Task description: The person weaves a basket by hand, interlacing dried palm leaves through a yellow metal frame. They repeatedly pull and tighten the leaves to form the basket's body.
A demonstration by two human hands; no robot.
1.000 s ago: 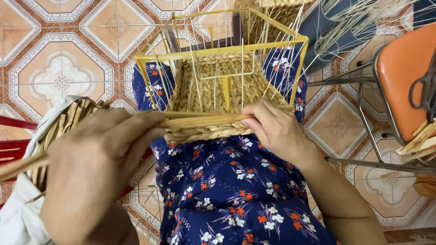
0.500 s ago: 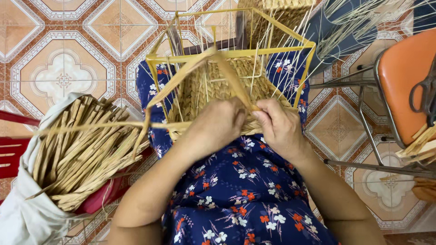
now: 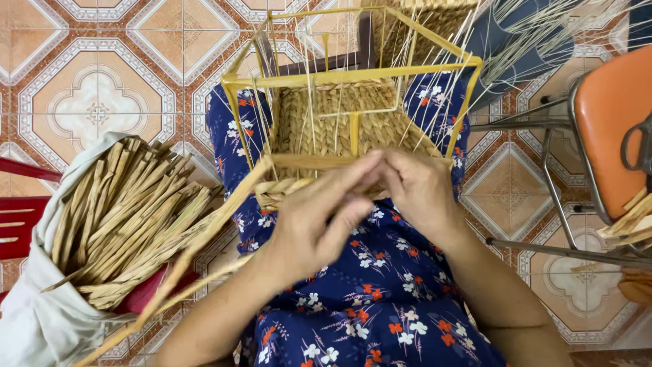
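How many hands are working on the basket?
2. The left hand and the right hand meet at the near edge of the half-woven basket on the lap. No others in view.

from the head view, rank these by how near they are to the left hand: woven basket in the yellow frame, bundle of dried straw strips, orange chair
1. Woven basket in the yellow frame, on the lap: the left hand touches its near edge.
2. Bundle of dried straw strips, in a white cloth on the left.
3. Orange chair, far right, beyond the right hand.
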